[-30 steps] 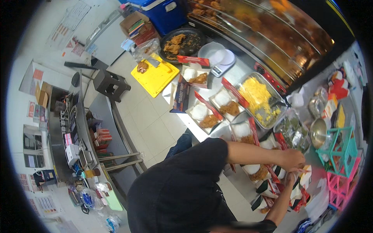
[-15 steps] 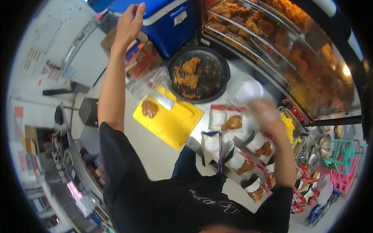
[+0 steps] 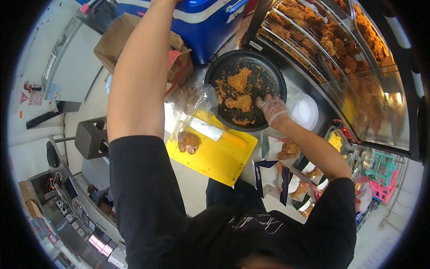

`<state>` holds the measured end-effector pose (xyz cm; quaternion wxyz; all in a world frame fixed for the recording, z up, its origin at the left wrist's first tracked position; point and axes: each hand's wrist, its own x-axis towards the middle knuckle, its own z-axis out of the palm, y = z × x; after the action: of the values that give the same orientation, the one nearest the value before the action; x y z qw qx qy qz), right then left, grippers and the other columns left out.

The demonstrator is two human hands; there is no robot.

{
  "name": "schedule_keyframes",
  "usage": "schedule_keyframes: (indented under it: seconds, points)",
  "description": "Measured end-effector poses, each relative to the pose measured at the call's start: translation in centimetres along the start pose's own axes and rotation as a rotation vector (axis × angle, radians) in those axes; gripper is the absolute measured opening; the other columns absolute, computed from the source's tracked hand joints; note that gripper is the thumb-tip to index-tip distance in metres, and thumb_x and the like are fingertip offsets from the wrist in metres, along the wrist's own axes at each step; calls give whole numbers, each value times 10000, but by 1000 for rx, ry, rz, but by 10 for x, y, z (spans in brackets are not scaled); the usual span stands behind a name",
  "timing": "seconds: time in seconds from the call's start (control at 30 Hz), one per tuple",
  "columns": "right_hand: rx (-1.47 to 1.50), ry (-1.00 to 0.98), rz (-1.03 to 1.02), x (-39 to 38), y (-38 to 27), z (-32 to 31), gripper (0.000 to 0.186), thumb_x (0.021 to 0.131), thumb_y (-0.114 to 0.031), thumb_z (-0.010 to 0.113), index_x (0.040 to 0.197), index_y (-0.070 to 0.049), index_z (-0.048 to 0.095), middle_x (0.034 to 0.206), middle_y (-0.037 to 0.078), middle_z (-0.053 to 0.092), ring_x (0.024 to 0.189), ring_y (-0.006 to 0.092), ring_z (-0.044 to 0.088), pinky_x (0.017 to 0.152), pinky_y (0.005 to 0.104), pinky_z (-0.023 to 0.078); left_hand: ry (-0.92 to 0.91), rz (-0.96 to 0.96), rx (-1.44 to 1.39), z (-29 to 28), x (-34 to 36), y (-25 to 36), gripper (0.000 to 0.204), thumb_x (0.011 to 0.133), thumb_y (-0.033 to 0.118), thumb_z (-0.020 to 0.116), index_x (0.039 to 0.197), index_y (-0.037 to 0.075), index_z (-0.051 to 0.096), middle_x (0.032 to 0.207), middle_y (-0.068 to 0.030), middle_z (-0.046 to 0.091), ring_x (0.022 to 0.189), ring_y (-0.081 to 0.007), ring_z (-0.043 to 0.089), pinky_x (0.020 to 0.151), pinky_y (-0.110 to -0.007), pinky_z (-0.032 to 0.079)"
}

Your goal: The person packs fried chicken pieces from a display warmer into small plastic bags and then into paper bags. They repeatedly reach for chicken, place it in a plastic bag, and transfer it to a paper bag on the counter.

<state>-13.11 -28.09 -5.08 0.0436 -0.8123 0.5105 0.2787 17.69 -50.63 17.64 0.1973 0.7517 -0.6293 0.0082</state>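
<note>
My right hand (image 3: pixel 273 109), in a clear plastic glove, reaches over the right rim of a round black pan (image 3: pixel 274 67). Its fingers are apart, with nothing seen between them, next to the fried chicken pieces (image 3: pixel 238 103) and loose crumbs. My left arm stretches up past the blue cooler (image 3: pixel 197 33); the hand is cut off by the top edge. Below the pan lies a yellow cutting board (image 3: pixel 210 159). On the board are a brown piece of chicken (image 3: pixel 188 141) and a cleaver (image 3: pixel 207 130) with an orange handle, partly under a clear plastic bag (image 3: pixel 192 101).
A glass display case (image 3: pixel 313 40) full of fried chicken stands at the upper right. White round lids or bowls (image 3: pixel 305 112) sit beside the pan. Several open meal boxes (image 3: pixel 286 150) with chicken line the right side. A cardboard box (image 3: pixel 117 40) is left of the cooler.
My right hand has moved left from beside the white bowls to the pan. The left arm has reached farther up, its hand leaving the picture. The view has shifted.
</note>
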Motion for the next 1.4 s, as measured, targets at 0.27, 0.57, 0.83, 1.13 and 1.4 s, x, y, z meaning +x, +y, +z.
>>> schedule_keyframes:
  seconds: [0.27,0.57,0.83,1.13,1.4]
  points:
    - [1185,-88,226,25,39,-23,575,908,-373,707,1364,-58,554,1218,184,677,1065,257,672,914,350,510,39,22,-28,5,6,2,861,875,628,518,1433,-21,431,1498,-210,444,1417,-323,392,1205,-485,200]
    - [797,369,223,89,-50,-34,501,883,-394,694,1324,-176,600,1282,192,636,1181,317,624,1016,394,468,101,24,-53,9,2,6,825,868,625,516,1418,10,477,1459,-205,498,1391,-311,437,1192,-475,238]
    - [966,357,285,95,-35,-49,452,926,-305,685,1335,-136,592,1183,196,685,1068,251,668,972,372,493,58,6,-43,-1,7,8,799,875,607,510,1405,10,498,1461,-196,499,1389,-311,438,1192,-468,239]
    - [1220,751,344,105,1,-83,436,933,-319,684,1292,-86,607,1133,143,697,998,191,658,891,332,506,56,-7,-35,-6,4,0,788,878,592,513,1407,8,498,1462,-188,500,1390,-300,435,1191,-463,240]
    - [1650,626,263,61,31,-71,438,945,-353,647,1308,-114,589,986,121,708,693,192,636,697,339,533,148,12,-59,11,2,-1,792,856,602,530,1404,29,516,1439,-197,523,1363,-315,471,1170,-460,279]
